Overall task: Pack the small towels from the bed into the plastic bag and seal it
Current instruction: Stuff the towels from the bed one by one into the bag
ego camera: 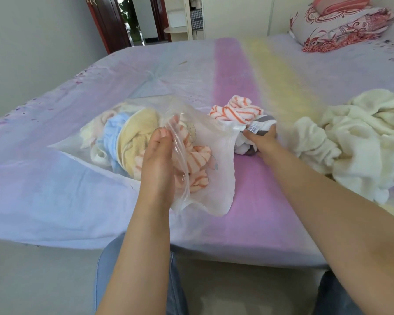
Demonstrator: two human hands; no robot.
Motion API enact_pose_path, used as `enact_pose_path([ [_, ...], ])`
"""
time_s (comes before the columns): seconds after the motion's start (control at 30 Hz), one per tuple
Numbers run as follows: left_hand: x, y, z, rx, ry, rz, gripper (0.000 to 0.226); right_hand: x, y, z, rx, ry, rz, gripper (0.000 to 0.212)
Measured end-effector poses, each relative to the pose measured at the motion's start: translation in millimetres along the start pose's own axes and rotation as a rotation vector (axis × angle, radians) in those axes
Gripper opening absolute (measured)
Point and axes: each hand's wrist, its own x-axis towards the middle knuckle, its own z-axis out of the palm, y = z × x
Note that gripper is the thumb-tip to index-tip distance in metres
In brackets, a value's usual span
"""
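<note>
Plastic bag point(216, 155) lies on the bed point(55, 189), near the front edge, mouth facing right, closed end to the left. Bag is clear w/ a zip strip at the mouth; mouth is open, not sealed. All positions below given rel. to the bag.

Inside bag: yellow towel point(137, 137) at centre, blue towel point(110, 133) just left of it, pale cream/pink cloth at far-left end, orange-striped towel point(196, 162) nearest the mouth. Contents bunched, not folded.

Left hand point(156, 160): at the bag's mouth, near lip of the opening pinched between thumb and fingers, lip lifted off the bed. Hand closed on the plastic only; fingers partly seen through the film.

Right hand point(263, 137): just right of the bag's mouth, fingers curled round a grey-and-white towel point(246, 142) w/ a barcode tag point(253, 128). Towel is touching the mouth edge; whether any of it is inside yet: can't tell.

Outside bag: second orange-striped towel point(237, 110) on the bed, just behind the mouth, touching the grey-and-white one. Heap of cream cloth point(350, 142) further right, well apart from the bag, crumpled.

Bed sheet: lilac w/ a pink band under the bag's mouth and a yellow band right of that. Folded red-patterned bedding point(341, 23) far behind-right of bag, at the bed's far corner. Person's jeans point(132, 269) visible below the bed edge, in front of the bag.
</note>
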Motion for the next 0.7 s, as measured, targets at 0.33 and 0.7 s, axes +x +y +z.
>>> enact_pose_path([
  [0.33,1,-6,18,-0.004,0.0,-0.113,0.032,-48,23,3,0.05,0.011,-0.148,0.069],
  [0.7,1,-4,11,-0.118,0.014,-0.147,0.039,-136,7,-47,-0.376,0.371,-0.58,0.037],
])
